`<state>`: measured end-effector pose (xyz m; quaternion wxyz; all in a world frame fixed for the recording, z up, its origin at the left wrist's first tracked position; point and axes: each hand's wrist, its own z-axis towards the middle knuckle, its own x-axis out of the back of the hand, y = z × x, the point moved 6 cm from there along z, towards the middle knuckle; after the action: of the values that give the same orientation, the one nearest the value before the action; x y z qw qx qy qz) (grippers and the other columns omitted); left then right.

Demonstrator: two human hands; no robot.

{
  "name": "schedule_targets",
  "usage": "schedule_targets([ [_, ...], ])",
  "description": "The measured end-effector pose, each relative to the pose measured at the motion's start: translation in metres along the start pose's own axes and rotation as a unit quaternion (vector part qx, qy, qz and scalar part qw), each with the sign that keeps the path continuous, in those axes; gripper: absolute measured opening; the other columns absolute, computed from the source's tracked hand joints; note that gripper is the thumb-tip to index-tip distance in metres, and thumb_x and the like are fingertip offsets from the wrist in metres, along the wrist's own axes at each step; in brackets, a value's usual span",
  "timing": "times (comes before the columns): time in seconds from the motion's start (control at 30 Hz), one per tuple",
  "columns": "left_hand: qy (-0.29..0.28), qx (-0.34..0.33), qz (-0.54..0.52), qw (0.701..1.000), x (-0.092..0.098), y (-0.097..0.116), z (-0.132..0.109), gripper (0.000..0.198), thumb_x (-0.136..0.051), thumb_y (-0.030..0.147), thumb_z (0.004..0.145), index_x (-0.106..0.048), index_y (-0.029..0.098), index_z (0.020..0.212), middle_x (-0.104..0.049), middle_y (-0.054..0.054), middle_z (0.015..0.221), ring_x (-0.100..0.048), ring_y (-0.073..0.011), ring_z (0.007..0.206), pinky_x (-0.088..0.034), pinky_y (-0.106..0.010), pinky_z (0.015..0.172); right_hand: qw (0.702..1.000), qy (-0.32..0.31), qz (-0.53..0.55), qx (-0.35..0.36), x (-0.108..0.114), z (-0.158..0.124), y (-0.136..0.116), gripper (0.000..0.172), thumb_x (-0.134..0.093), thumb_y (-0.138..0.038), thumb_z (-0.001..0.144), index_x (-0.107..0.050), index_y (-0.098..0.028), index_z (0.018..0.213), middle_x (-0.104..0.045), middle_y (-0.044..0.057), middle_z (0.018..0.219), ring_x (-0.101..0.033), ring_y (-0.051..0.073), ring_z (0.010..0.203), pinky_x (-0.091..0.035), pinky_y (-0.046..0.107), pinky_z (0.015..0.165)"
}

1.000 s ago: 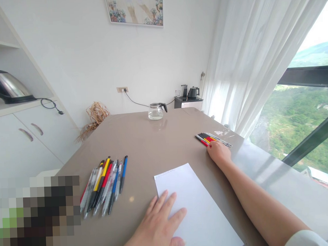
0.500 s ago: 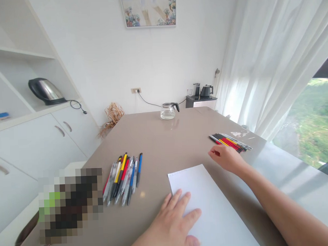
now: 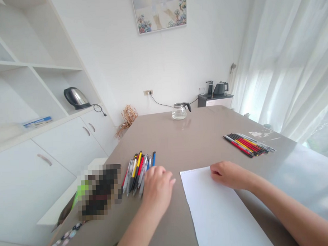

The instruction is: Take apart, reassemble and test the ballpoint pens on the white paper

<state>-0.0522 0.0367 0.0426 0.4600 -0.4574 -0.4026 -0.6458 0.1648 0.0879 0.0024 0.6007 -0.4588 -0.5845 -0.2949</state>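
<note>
My left hand (image 3: 158,186) is over the right side of a loose pile of pens (image 3: 135,172), hiding part of it. Its fingers bend down and their tips are out of sight, so I cannot tell whether it grips a pen. The top of a blue pen (image 3: 154,158) shows just beyond the knuckles. My right hand (image 3: 227,174) is curled into a loose fist at the upper right corner of a white sheet of paper (image 3: 210,204), with no pen visible in it. Farther right lies a neat row of pens (image 3: 247,143), black, red, yellow and clear.
A glass pot (image 3: 179,112) with a black handle stands at the table's (image 3: 164,137) far end. At the left edge are a blurred-out dark item (image 3: 102,191) and a beaded strap (image 3: 66,239). White scraps (image 3: 260,133) lie beyond the pen row.
My left hand has left the paper and moved left to the pen pile. My right hand has come from beside the pen row to the paper's corner. The view has turned left.
</note>
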Motion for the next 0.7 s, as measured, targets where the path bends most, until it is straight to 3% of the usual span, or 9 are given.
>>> schedule_targets([
  [0.1,0.046,0.137,0.081,0.986,0.003,-0.038,0.010,0.022,-0.048,0.033,0.076,-0.060,0.021,0.089,-0.051,-0.009,0.091,-0.045,-0.0243,0.090,-0.034,-0.038,0.078,1.000,0.001,0.017,0.002,0.000,-0.001,0.001,0.018,-0.038,-0.018,0.071,-0.043,-0.017,0.054,-0.053,0.000,0.056,-0.040,0.008,0.048,-0.021,0.022,0.045],
  [0.17,0.032,0.184,0.106,0.977,-0.002,-0.053,0.011,0.025,-0.049,0.036,0.074,-0.059,0.020,0.090,-0.051,-0.010,0.090,-0.045,-0.0261,0.090,-0.034,-0.038,0.076,1.000,0.002,0.027,-0.002,0.000,-0.002,0.001,0.018,-0.039,-0.019,0.072,-0.044,-0.017,0.054,-0.053,0.000,0.056,-0.040,0.009,0.048,-0.021,0.022,0.044],
  [0.47,0.041,0.163,0.131,0.977,-0.008,-0.048,0.005,0.022,-0.043,0.030,0.077,-0.060,0.016,0.079,-0.051,-0.012,0.090,-0.044,-0.0281,0.092,-0.031,-0.040,0.075,0.999,0.017,0.048,-0.004,0.003,-0.005,0.000,0.019,-0.041,-0.020,0.072,-0.047,-0.017,0.054,-0.053,0.001,0.056,-0.041,0.010,0.048,-0.021,0.023,0.045],
  [0.57,0.068,0.147,0.126,0.979,-0.004,-0.045,0.005,0.022,-0.040,0.027,0.078,-0.058,0.015,0.078,-0.051,-0.013,0.088,-0.045,-0.0283,0.090,-0.031,-0.040,0.074,0.999,0.021,0.046,-0.003,0.004,-0.005,-0.001,0.019,-0.041,-0.020,0.072,-0.048,-0.017,0.054,-0.053,0.001,0.056,-0.041,0.010,0.048,-0.021,0.022,0.045],
  [0.7,0.064,0.112,0.013,0.992,-0.004,-0.039,0.008,0.024,-0.032,0.026,0.082,-0.053,0.016,0.080,-0.054,-0.010,0.080,-0.049,-0.0229,0.079,-0.035,-0.034,0.068,0.999,0.020,0.048,-0.001,0.005,-0.006,-0.002,0.019,-0.042,-0.020,0.072,-0.049,-0.017,0.054,-0.052,0.001,0.055,-0.040,0.009,0.047,-0.021,0.023,0.045],
])
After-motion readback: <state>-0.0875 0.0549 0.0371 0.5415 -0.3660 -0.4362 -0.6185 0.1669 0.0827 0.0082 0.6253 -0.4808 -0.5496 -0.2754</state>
